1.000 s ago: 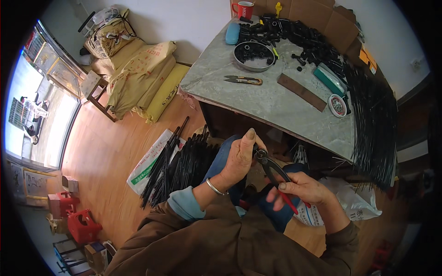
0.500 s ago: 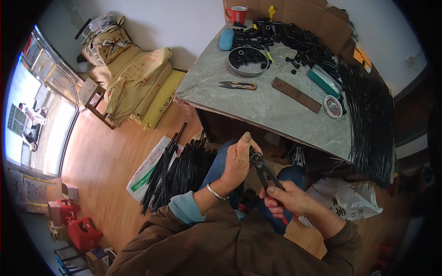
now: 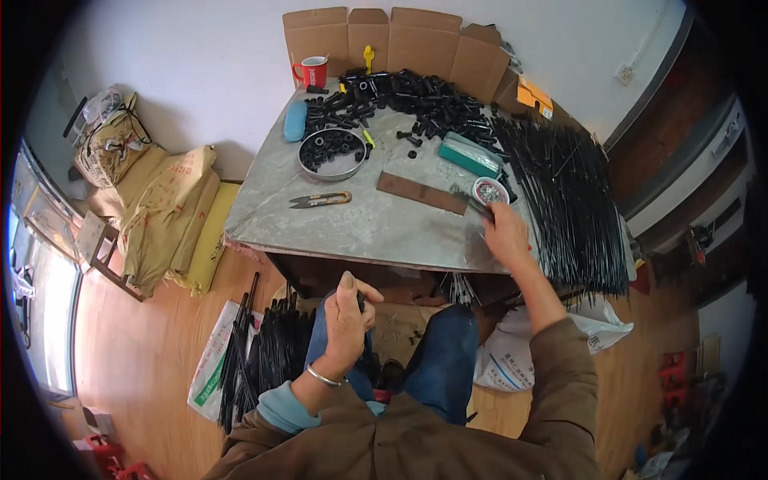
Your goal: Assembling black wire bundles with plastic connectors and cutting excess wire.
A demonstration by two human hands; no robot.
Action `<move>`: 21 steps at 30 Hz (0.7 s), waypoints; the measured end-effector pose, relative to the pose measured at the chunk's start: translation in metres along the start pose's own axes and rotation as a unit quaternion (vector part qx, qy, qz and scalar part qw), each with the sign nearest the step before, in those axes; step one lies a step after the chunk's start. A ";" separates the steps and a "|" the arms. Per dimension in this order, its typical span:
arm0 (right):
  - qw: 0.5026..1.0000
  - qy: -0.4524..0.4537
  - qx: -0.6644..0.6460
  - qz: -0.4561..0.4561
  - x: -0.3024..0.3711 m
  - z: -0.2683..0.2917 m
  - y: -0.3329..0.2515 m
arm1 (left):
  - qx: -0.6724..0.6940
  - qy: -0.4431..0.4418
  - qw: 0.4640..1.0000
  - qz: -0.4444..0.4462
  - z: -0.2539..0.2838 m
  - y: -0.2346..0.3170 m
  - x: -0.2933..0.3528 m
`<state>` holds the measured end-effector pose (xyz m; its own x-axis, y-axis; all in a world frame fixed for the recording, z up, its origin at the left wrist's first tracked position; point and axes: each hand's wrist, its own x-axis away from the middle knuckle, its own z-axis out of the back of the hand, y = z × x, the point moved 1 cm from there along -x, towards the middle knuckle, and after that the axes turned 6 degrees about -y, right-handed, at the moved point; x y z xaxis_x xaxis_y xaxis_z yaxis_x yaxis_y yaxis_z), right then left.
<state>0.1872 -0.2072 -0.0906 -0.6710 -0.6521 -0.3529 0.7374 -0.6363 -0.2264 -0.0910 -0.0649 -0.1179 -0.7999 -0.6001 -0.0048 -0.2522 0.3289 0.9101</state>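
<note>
My left hand [image 3: 342, 328], with a silver bangle at the wrist, is closed above my lap, thumb pointing up. A small black piece [image 3: 361, 302] shows between its fingers; most of it is hidden. Over the near right part of the grey table [image 3: 352, 232], my right hand [image 3: 507, 236] grips a pair of pincers [image 3: 480, 208]. Their dark head is blurred by motion, close to the right end of a flat brown bar [image 3: 420, 193]. Just beyond that hand sits a small white dish [image 3: 490, 190] with tiny shiny bits in it.
Thread snips [image 3: 320, 200] and a round metal bowl [image 3: 334, 174] of black parts lie on the table's left. Black fittings [image 3: 432, 100] are heaped behind. Long black rods [image 3: 568, 208] hang over the right edge; more rods [image 3: 276, 344] stand beside my left leg.
My right hand has carried the pincers away from my left hand, forward and right over the table. The left hand stays closed above my lap. The view has shifted toward the right.
</note>
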 end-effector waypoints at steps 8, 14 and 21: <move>0.981 -0.134 0.092 -0.109 -0.080 -0.013 0.036 | 0.022 0.018 1.000 0.010 0.010 0.000 -0.008; 0.982 -0.127 0.112 -0.079 -0.086 -0.016 0.032 | 0.023 0.007 0.999 0.025 0.009 -0.003 -0.014; 0.984 -0.112 0.088 -0.108 -0.083 -0.002 0.029 | 0.023 0.003 1.000 0.022 0.009 -0.001 -0.011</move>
<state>0.2641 -0.1705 -0.0697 -0.8251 -0.5560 -0.0999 0.5645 -0.8186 -0.1062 -0.0873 -0.0517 -0.1222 -0.8068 -0.5896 0.0370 -0.2420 0.3870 0.8898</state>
